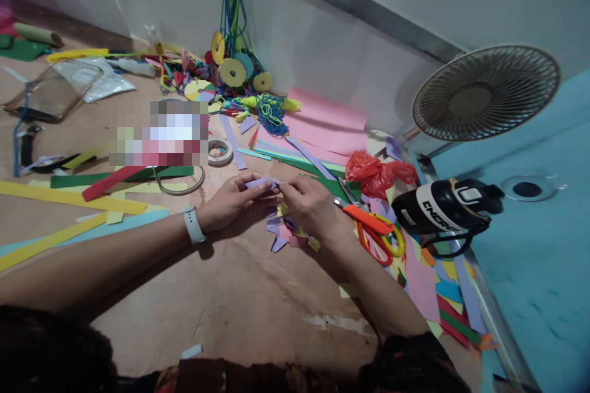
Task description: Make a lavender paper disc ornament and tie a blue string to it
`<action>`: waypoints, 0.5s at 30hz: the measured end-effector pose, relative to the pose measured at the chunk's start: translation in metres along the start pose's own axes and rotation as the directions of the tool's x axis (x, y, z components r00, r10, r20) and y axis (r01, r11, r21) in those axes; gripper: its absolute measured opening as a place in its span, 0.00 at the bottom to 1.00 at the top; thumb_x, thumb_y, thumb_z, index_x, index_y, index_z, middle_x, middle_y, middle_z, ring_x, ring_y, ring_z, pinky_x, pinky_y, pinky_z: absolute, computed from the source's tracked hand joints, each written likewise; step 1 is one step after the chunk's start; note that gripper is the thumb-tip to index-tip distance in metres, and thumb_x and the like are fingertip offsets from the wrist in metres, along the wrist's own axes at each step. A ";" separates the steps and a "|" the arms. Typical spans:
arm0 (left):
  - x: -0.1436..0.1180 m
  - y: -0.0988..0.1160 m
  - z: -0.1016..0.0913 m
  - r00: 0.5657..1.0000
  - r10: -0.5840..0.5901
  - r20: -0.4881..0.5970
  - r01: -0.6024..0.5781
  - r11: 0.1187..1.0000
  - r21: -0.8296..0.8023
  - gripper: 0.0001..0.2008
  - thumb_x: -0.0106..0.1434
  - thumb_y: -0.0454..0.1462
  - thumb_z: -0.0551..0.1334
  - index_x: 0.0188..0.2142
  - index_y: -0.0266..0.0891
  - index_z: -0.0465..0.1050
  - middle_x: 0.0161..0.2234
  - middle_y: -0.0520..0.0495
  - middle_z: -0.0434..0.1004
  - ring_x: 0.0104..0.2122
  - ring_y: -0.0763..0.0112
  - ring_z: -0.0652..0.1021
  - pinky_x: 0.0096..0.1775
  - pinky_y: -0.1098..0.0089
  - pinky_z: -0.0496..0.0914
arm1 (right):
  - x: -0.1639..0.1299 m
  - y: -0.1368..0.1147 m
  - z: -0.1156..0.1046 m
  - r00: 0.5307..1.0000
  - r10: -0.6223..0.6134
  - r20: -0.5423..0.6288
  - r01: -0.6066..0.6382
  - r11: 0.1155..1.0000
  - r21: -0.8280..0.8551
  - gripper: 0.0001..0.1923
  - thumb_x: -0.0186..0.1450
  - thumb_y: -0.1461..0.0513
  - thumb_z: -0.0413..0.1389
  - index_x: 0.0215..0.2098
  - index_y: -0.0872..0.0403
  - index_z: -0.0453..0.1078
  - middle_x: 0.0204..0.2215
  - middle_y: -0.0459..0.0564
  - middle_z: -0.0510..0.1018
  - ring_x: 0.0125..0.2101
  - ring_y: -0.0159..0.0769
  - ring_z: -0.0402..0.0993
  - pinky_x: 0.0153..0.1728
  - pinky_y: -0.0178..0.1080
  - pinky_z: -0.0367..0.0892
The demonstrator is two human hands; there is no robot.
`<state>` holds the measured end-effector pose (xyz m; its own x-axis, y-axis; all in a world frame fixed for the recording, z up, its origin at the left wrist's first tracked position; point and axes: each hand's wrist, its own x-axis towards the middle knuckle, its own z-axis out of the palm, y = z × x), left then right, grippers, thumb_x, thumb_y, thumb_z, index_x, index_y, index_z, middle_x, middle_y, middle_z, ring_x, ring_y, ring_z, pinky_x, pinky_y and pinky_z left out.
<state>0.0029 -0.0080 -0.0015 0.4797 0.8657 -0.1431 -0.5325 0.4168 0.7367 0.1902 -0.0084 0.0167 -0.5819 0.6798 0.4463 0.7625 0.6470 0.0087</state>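
Between both hands, above the middle of the wooden surface, is a small strip of purple paper (256, 183). My left hand (225, 201), with a pale watch band on its wrist, pinches the strip's left part between thumb and fingers. My right hand (308, 206) has its fingers closed at the strip's right end; its fingertips are partly hidden. Just below lie small cut pieces of purple, pink and yellow paper (282, 230). Orange-handled scissors (375, 239) and an orange cutter (369, 219) rest right of my right hand.
A roll of tape (218, 151) and a metal ring (179, 190) lie beyond my left hand. Pink paper sheets (322, 123) and a red plastic bag (375, 173) are farther back. A black bottle (445, 209) and a fan (483, 95) stand at the right. Yellow strips (69, 196) lie left.
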 end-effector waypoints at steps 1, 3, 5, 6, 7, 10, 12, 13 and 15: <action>0.001 0.001 0.000 1.000 0.001 -0.011 -0.001 1.000 0.004 0.09 0.61 0.36 0.66 0.39 0.34 0.72 0.42 0.43 0.80 0.42 0.66 0.80 0.51 0.63 0.71 | 0.000 0.000 0.001 1.000 -0.016 -0.020 0.016 1.000 0.006 0.11 0.69 0.62 0.49 0.36 0.55 0.73 0.30 0.52 0.75 0.32 0.36 0.67 0.34 0.37 0.61; 0.001 0.002 0.000 1.000 -0.001 -0.025 0.001 1.000 -0.001 0.08 0.61 0.35 0.67 0.38 0.34 0.73 0.40 0.43 0.81 0.40 0.66 0.81 0.50 0.63 0.72 | 0.001 0.001 0.002 0.998 -0.005 -0.070 0.008 0.999 0.053 0.12 0.69 0.60 0.50 0.36 0.55 0.74 0.30 0.52 0.75 0.33 0.36 0.68 0.35 0.37 0.62; 0.000 0.002 0.001 1.000 -0.011 -0.025 0.010 1.000 -0.013 0.08 0.61 0.36 0.67 0.38 0.34 0.72 0.40 0.43 0.81 0.41 0.65 0.81 0.50 0.62 0.72 | 0.002 0.003 0.003 0.993 0.042 -0.114 -0.029 0.993 0.117 0.13 0.69 0.59 0.50 0.33 0.55 0.73 0.30 0.52 0.75 0.34 0.36 0.69 0.35 0.37 0.63; -0.001 0.001 0.002 1.000 -0.016 -0.023 0.015 1.000 -0.018 0.08 0.61 0.36 0.67 0.38 0.34 0.72 0.40 0.43 0.81 0.42 0.64 0.80 0.50 0.61 0.72 | 0.002 0.003 0.003 0.990 0.068 -0.128 -0.048 0.988 0.149 0.14 0.70 0.59 0.50 0.32 0.55 0.73 0.29 0.51 0.75 0.34 0.36 0.69 0.35 0.37 0.63; -0.001 0.001 0.002 1.000 -0.021 -0.022 0.021 1.000 -0.023 0.08 0.61 0.36 0.66 0.38 0.35 0.72 0.41 0.43 0.80 0.42 0.64 0.80 0.50 0.60 0.72 | 0.002 0.004 0.004 0.986 0.092 -0.137 -0.066 0.981 0.181 0.14 0.70 0.59 0.49 0.31 0.54 0.73 0.29 0.51 0.75 0.33 0.36 0.70 0.36 0.37 0.64; -0.003 0.000 0.002 0.999 -0.038 -0.017 0.037 0.999 -0.032 0.07 0.62 0.35 0.66 0.38 0.35 0.71 0.42 0.43 0.80 0.44 0.62 0.80 0.50 0.58 0.72 | 0.002 0.004 0.006 0.980 0.151 -0.130 -0.111 0.954 0.278 0.13 0.70 0.59 0.50 0.31 0.54 0.72 0.29 0.50 0.76 0.34 0.36 0.70 0.37 0.37 0.65; -0.003 0.001 0.002 0.999 -0.037 0.002 0.037 0.999 -0.034 0.06 0.63 0.35 0.65 0.38 0.35 0.71 0.42 0.43 0.79 0.46 0.62 0.79 0.50 0.57 0.72 | 0.001 0.003 0.008 0.974 0.195 -0.116 -0.148 0.933 0.328 0.11 0.69 0.59 0.51 0.33 0.53 0.72 0.30 0.50 0.76 0.35 0.36 0.71 0.37 0.38 0.65; -0.003 0.001 0.002 0.999 -0.037 0.014 0.037 0.999 -0.032 0.05 0.63 0.35 0.64 0.38 0.35 0.71 0.42 0.43 0.79 0.46 0.61 0.79 0.50 0.56 0.72 | 0.001 0.003 0.008 0.971 0.214 -0.107 -0.165 0.924 0.346 0.10 0.69 0.58 0.52 0.34 0.54 0.72 0.31 0.50 0.75 0.35 0.36 0.71 0.37 0.38 0.65; -0.003 0.002 0.003 0.999 -0.033 0.029 0.034 0.999 -0.031 0.05 0.63 0.35 0.64 0.38 0.35 0.71 0.41 0.44 0.79 0.47 0.60 0.78 0.50 0.56 0.72 | 0.001 0.003 0.009 0.967 0.238 -0.095 -0.187 0.908 0.374 0.08 0.68 0.59 0.53 0.34 0.54 0.71 0.31 0.50 0.75 0.35 0.36 0.70 0.36 0.38 0.65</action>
<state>0.0023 -0.0109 0.0023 0.5173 0.8430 -0.1478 -0.5372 0.4543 0.7106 0.1891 -0.0027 0.0089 -0.3543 0.7785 0.5182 0.6958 0.5896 -0.4101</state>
